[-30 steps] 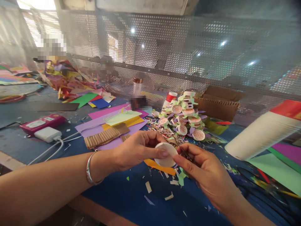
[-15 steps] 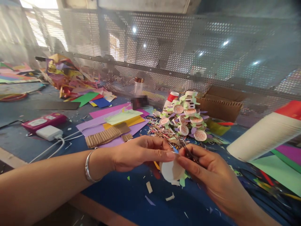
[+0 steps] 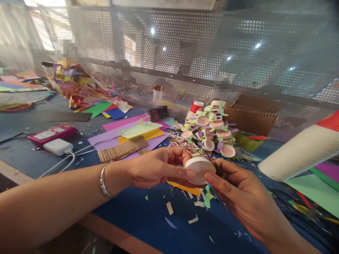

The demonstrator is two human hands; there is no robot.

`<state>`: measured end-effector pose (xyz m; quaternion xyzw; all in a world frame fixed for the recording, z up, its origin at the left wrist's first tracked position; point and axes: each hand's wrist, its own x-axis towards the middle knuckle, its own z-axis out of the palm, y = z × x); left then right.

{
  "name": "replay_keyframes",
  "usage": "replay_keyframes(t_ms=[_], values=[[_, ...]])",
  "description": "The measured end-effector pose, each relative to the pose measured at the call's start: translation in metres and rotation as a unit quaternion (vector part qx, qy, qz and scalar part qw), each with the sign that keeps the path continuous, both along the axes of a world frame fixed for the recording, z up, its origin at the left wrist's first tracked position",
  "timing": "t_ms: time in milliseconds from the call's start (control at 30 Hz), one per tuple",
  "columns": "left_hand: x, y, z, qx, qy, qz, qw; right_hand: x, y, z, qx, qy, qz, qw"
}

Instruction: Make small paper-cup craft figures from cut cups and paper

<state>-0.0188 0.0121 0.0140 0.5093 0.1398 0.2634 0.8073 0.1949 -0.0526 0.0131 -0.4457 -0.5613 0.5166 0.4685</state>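
Measured from the middle of the near edge, the blue desk point(image 3: 132, 215) is littered with paper scraps point(image 3: 169, 208) at twelve o'clock. At ten, a magenta power strip point(image 3: 53, 135) is set down; at eleven, coloured paper sheets point(image 3: 143, 131) are spread. At one, paper-trimmed white discs point(image 3: 208, 133) are heaped, with a brown cardboard box point(image 3: 250, 120) placed behind them. At two, a tilted stack of paper cups point(image 3: 299, 150) is seen.
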Motion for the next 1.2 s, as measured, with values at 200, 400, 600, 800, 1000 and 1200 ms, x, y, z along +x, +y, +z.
replay_keyframes(t_ms=[200, 400, 600, 800, 1000, 1200], values=[[0.001, 0.002, -0.002, -0.018, -0.003, -0.011, 1.0, 0.001, 0.0, 0.0, -0.003, 0.012, -0.017, 1.0], [0.0, 0.001, 0.0, -0.029, -0.007, -0.016, 0.999, -0.001, -0.001, 0.001, 0.012, 0.019, -0.049, 0.999], [-0.001, 0.008, -0.005, -0.022, -0.019, -0.067, 0.997, -0.002, -0.002, 0.002, -0.006, 0.0, -0.056, 0.998], [-0.001, 0.01, -0.007, 0.01, 0.018, -0.109, 0.994, 0.0, -0.002, -0.001, -0.015, 0.003, 0.001, 1.0], [-0.004, 0.009, -0.003, 0.024, 0.004, -0.126, 0.992, -0.001, -0.003, 0.001, -0.01, -0.004, 0.008, 1.0], [-0.008, 0.015, 0.004, 0.061, 0.004, -0.044, 0.997, -0.001, -0.004, 0.004, 0.007, 0.013, -0.063, 0.998]])
